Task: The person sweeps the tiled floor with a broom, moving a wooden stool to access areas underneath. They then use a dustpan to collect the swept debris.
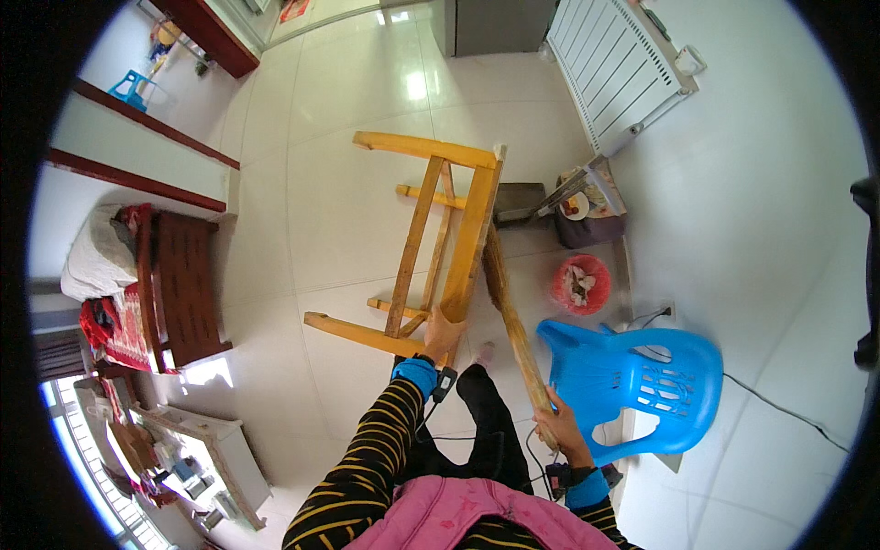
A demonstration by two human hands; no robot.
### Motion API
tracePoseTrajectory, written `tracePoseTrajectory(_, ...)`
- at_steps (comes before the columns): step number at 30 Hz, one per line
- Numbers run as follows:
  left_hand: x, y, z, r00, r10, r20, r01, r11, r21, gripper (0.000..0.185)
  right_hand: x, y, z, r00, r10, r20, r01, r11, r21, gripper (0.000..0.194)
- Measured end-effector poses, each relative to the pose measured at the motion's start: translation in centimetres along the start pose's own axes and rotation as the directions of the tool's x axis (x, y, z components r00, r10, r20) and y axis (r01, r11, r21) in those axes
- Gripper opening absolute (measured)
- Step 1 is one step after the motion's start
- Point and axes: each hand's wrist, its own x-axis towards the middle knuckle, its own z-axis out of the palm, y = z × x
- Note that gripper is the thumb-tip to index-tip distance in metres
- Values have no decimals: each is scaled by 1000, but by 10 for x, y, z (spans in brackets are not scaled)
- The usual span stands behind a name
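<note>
My left hand (pixel 443 333) is closed around the near end of a yellow wooden bench (pixel 474 234). The bench is tipped, its legs and crossbars pointing to the left. In my right hand (pixel 562 425) is the wooden handle of a broom (pixel 520 347), gripped near its end. The handle slants up and left, and the brown bristles (pixel 493 271) are beside the bench's seat board, which partly hides them; I cannot tell whether they touch it.
To the right stand a blue plastic chair (pixel 598 385), a red lined bin (pixel 603 283) and a dustpan (pixel 520 196). A plate of food (pixel 576 206) is beyond the bin. A white radiator (pixel 612 69) lines the wall; a cable (pixel 777 401) runs near the chair. A wooden bed (pixel 185 285) is left.
</note>
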Motion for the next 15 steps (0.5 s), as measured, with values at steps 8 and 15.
tracePoseTrajectory(8,54,-67,-111,974,224,-37,-220,971,92,73,15,-1,63,999,40,12,-41,995,94,69)
tracePoseTrajectory(15,114,-130,-252,945,325,33,-327,938,119,71,34,-31,126,998,28,-54,-24,997,69,68)
